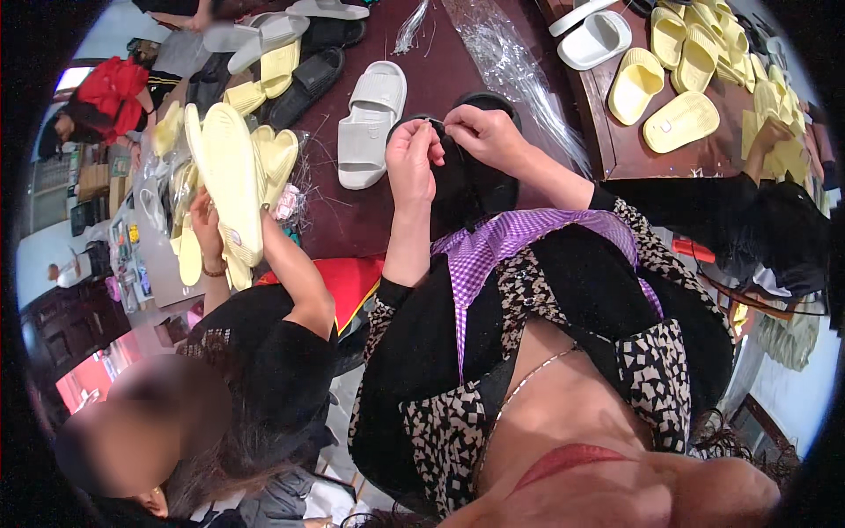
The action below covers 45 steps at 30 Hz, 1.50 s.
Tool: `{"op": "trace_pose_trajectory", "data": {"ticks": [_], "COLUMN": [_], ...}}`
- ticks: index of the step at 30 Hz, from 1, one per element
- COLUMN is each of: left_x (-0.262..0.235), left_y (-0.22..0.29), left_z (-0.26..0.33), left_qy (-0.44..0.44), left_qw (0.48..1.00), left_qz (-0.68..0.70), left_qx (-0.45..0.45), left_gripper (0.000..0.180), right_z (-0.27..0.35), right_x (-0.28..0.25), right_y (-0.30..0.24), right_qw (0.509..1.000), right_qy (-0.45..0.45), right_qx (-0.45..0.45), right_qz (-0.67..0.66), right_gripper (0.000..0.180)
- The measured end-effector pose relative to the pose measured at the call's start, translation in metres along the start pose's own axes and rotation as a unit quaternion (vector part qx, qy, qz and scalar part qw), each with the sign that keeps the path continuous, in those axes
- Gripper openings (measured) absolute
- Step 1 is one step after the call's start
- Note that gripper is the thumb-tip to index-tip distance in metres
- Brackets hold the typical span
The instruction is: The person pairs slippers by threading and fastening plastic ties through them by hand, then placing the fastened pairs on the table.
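Note:
Over a pair of black slide sandals (495,187) on the dark red table, my left hand (412,158) and my right hand (487,138) meet with fingertips almost touching. Both are closed in a pinch. Whatever lies between the fingers is too small to make out. The sandals are partly hidden beneath my hands and wrists. Just left of my left hand lies a pair of light grey slides (363,151), one overlapping the other.
Thin clear strips (519,62) spread behind my right hand. A co-worker at left holds pale yellow slides (231,180). Black slides (305,88) and grey slides (264,35) lie back left. More yellow slides (682,123) and a white slide (595,40) rest on the right-hand table (616,163).

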<state>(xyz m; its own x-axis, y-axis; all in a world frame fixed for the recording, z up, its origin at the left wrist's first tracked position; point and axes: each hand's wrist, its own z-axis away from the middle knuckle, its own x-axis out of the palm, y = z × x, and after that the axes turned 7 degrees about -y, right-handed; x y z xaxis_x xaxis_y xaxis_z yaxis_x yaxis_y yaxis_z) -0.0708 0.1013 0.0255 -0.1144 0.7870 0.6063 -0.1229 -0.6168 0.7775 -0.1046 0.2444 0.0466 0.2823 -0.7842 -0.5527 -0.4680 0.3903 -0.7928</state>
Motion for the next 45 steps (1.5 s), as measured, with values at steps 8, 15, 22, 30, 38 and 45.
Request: {"op": "trace_pose_trajectory", "data": {"ticks": [8,15,22,30,38,45], "left_x": [0.0002,-0.0010,-0.0006,0.0015,-0.0045,-0.0037], "left_y": [-0.0009,-0.0003,0.0010,0.0024,0.0017,0.0001], "left_z": [0.0006,0.0015,0.0015,0.0022,0.0010,0.0039], "left_qy": [0.020,0.027,0.025,0.029,-0.002,-0.022], "left_qw": [1.000,0.999,0.999,0.999,1.000,1.000], "left_qz": [-0.007,-0.013,-0.013,-0.015,-0.025,-0.020], "left_qx": [0.019,0.023,0.027,0.023,-0.014,-0.005], "left_gripper": [0.006,0.005,0.005,0.004,0.004,0.005], "right_z": [0.0001,0.0006,-0.0003,-0.0006,-0.0013,-0.0021], "right_x": [-0.0003,0.0027,0.0017,0.0003,0.0001,0.0019], "right_y": [-0.0009,-0.0004,-0.0002,-0.0023,0.0002,0.0003], "right_qw": [1.000,0.999,0.999,0.999,0.998,0.998], "right_qy": [-0.001,0.017,0.006,0.003,-0.002,-0.006], "right_qx": [-0.001,-0.040,-0.034,-0.039,-0.040,-0.047], "right_qz": [0.011,0.025,0.028,0.032,0.040,0.040], "right_gripper": [0.010,0.009,0.009,0.010,0.010,0.009]}}
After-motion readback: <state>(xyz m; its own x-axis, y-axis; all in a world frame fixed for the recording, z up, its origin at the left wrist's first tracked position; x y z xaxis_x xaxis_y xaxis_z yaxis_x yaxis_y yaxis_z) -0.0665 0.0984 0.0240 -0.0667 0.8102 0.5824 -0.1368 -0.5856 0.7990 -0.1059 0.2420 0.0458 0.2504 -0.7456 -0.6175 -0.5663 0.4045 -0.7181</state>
